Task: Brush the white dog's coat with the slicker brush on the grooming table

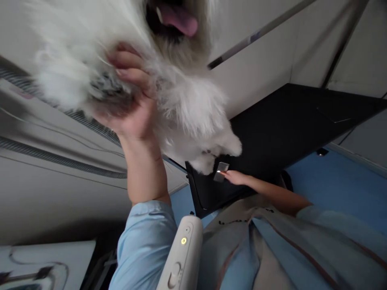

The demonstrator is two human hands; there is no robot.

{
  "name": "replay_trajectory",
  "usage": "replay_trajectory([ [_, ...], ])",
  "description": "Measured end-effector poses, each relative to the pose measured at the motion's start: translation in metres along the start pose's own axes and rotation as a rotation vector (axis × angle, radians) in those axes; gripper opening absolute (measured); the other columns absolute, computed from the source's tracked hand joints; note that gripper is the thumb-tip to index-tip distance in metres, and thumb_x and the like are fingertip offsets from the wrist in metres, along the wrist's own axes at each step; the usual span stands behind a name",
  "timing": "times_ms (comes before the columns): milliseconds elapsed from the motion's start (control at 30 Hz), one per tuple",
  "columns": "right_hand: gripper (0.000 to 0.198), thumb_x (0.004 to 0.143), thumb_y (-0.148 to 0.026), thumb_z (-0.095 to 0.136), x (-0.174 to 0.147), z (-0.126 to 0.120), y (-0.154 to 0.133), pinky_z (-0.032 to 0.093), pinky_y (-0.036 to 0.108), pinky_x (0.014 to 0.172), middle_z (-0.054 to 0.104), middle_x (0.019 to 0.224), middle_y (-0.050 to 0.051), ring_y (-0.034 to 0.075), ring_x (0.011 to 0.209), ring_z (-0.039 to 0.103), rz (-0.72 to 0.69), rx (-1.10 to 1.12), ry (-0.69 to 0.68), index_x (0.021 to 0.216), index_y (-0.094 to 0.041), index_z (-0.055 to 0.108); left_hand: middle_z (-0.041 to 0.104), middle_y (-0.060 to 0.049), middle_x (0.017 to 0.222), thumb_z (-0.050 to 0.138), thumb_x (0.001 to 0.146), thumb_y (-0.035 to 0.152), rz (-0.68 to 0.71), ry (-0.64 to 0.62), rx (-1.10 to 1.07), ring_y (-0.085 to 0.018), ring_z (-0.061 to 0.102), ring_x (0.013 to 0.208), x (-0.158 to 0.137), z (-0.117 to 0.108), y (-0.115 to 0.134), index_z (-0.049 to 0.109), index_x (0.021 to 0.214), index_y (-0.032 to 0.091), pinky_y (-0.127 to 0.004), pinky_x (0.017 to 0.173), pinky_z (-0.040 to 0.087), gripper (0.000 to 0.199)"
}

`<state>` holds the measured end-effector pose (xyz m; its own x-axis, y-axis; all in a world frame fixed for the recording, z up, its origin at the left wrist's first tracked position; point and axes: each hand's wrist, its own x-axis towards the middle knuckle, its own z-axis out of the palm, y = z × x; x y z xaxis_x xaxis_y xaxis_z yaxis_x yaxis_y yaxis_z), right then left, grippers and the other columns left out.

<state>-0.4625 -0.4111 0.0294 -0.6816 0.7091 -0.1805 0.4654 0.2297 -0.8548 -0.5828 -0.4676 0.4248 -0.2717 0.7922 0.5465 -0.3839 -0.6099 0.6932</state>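
Note:
A white fluffy dog (193,108) fills the top of the view, its mouth open and pink tongue (179,19) out. My left hand (133,108) is raised and curled around one furry leg of the dog, near a greyish paw pad. My right hand (237,177) reaches to a black table top (290,133). Its fingertips touch a small silvery piece (221,171) just below the dog's other paws (217,155). A white hair dryer (181,255) with a lit yellow-green lamp sticks up in front of my chest, and neither hand holds it.
My light blue sleeves and grey apron (256,249) fill the bottom. Blue floor (338,189) lies right of the black table. Pale walls with dark rails (60,161) run behind the dog. A white board with dark lines (45,262) sits bottom left.

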Motion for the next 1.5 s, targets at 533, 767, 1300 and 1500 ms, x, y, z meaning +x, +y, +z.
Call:
replay_trajectory([
  [533, 0.008, 0.096, -0.025, 0.055, 0.068, 0.032, -0.115, 0.050, 0.021, 0.059, 0.069, 0.079, 0.001, 0.011, 0.063, 0.064, -0.243, 0.866, 0.117, 0.089, -0.021, 0.053, 0.061, -0.010, 0.104, -0.007, 0.105, 0.049, -0.219, -0.112, -0.111, -0.016, 0.054, 0.125, 0.014, 0.024, -0.026, 0.054, 0.102, 0.014, -0.023, 0.092, 0.052, 0.070],
  [767, 0.013, 0.099, -0.030, 0.052, 0.063, 0.055, -0.098, 0.048, 0.023, 0.051, 0.063, 0.062, -0.002, 0.014, 0.053, 0.063, 0.148, 0.885, -0.046, 0.090, -0.022, 0.049, 0.061, -0.012, 0.097, 0.003, 0.103, 0.056, -0.337, -0.161, -0.305, -0.017, 0.057, 0.115, 0.026, 0.024, -0.042, 0.054, 0.108, 0.016, -0.024, 0.083, 0.055, 0.065],
  [1300, 0.016, 0.094, -0.021, 0.056, 0.102, 0.028, -0.122, 0.044, 0.019, 0.055, 0.064, 0.065, -0.002, 0.011, 0.060, 0.060, -0.192, 0.797, 0.164, 0.079, -0.022, 0.050, 0.069, -0.010, 0.102, 0.005, 0.103, 0.050, -0.179, -0.171, -0.052, -0.016, 0.056, 0.122, 0.041, 0.030, -0.044, 0.058, 0.104, 0.025, -0.028, 0.101, 0.049, 0.059],
  [1500, 0.025, 0.097, -0.029, 0.044, 0.127, 0.011, -0.131, 0.040, 0.020, 0.046, 0.052, 0.054, -0.005, 0.010, 0.044, 0.050, -0.138, 0.870, 0.192, 0.073, -0.023, 0.044, 0.070, -0.008, 0.097, 0.000, 0.102, 0.051, -0.181, -0.161, -0.049, -0.017, 0.053, 0.125, 0.055, 0.048, -0.057, 0.056, 0.094, 0.026, -0.032, 0.104, 0.047, 0.062],
])
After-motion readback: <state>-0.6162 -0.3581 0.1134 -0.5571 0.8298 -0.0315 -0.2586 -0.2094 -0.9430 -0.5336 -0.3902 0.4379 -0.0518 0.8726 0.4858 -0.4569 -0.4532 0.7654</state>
